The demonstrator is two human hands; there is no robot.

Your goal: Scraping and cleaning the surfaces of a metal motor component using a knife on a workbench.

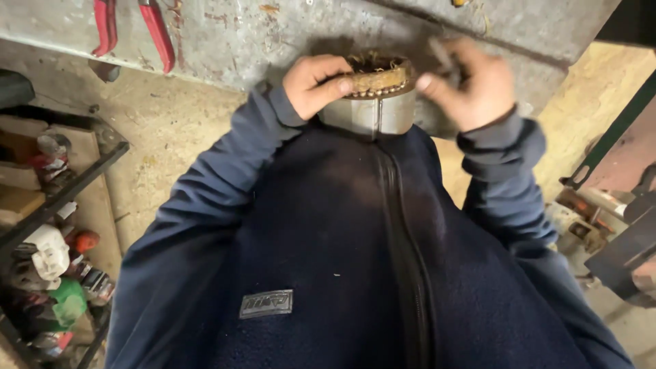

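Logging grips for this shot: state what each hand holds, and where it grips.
Left hand grips the left rim of a round bearing-like metal ring. Right hand touches its right rim; the blurred object in its fingers cannot be identified.

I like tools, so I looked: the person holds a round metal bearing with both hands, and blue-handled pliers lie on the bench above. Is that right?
Almost. The head view shows the pliers have red handles, not blue. Both the left hand and right hand do hold the round metal bearing.
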